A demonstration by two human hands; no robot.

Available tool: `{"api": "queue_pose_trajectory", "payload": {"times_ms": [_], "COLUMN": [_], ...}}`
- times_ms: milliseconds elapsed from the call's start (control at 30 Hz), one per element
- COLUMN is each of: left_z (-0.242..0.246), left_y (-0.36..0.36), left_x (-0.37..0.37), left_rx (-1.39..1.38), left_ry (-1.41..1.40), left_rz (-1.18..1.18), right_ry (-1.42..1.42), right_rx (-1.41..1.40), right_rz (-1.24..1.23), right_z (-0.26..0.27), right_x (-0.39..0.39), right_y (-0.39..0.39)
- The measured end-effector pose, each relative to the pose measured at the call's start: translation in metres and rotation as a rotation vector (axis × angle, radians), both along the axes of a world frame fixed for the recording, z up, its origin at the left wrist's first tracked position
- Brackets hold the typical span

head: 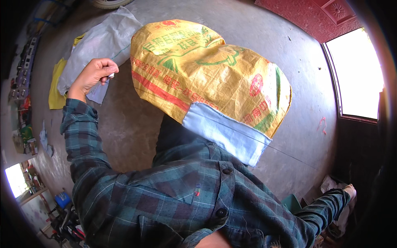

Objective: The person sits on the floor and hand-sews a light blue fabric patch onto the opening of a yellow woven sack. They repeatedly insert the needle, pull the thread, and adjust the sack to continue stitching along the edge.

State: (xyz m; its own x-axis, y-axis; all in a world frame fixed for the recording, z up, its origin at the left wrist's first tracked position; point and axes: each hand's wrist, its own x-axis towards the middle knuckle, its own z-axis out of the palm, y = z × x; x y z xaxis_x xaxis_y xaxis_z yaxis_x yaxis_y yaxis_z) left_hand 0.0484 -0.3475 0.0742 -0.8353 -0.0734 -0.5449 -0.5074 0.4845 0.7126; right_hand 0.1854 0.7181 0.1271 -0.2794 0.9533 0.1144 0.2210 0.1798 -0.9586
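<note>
My left hand (94,74) is raised at the left, its fingers pinched together at a dark thread (288,152). A small white object (111,75) shows at those fingertips; I cannot tell what it is. From there the thread runs taut to the right, across a yellow woven plastic sack (198,71) and a light blue cloth piece (223,130). The sack bears red and green printing and lies over my lap, the frayed cloth along its near edge. Far out at the right, my right hand (351,191) is small and dim, and its grip is hidden.
A whitish plastic sack (102,40) and yellow cloth (57,85) lie on the concrete floor (310,93) at the left. Scraps of blue cloth (45,139) are nearby. A red door panel (297,15) and a bright doorway (355,74) stand at the right. A green container (291,203) sits beside my right arm.
</note>
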Motion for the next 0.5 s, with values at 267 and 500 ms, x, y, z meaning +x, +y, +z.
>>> {"api": "queue_pose_trajectory", "payload": {"times_ms": [267, 500], "left_z": [-0.025, -0.039], "left_y": [-0.01, -0.089], "left_x": [-0.013, -0.003], "left_rx": [-0.021, 0.581], "left_ry": [0.422, 0.837], "left_rz": [0.235, 1.04], "right_ry": [-0.135, -0.258], "right_rx": [0.024, 0.09], "right_rz": [-0.035, -0.09], "right_z": [-0.012, -0.02], "right_x": [0.018, 0.033], "right_y": [0.006, 0.002]}}
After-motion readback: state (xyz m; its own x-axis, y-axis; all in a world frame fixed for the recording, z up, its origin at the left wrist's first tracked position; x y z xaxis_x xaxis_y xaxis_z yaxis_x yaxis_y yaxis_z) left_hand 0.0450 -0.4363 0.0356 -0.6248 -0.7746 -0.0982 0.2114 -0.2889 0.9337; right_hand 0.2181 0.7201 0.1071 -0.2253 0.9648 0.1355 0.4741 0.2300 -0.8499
